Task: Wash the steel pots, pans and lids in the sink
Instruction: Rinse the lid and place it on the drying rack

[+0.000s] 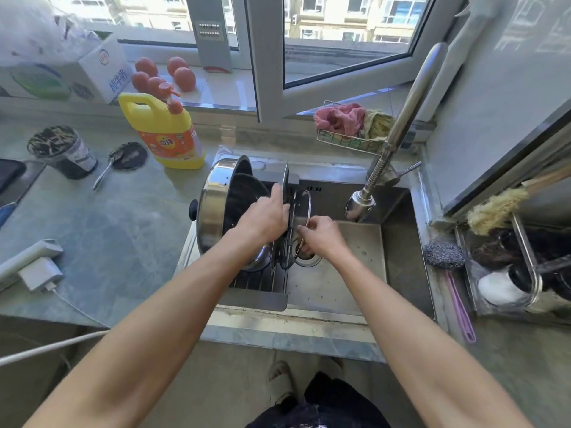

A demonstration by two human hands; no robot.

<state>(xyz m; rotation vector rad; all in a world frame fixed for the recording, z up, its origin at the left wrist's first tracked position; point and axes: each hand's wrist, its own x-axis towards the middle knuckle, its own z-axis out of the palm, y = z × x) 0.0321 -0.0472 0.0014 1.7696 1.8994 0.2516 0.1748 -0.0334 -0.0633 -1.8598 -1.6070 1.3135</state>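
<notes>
Two bare hands work among steel things standing on edge in the grey drying rack at the left of the steel sink. The left hand curls its fingers over the dark flat pan, gripping its top edge. The right hand pinches the rim of the round glass lid with a steel ring, low beside the drain. The big shiny steel pot leans on its side just behind. If the lid is pulled out fast, I think the pan and pot could tip and crash. Wet fingers could slip, and the glass could crack against the sink.
</notes>
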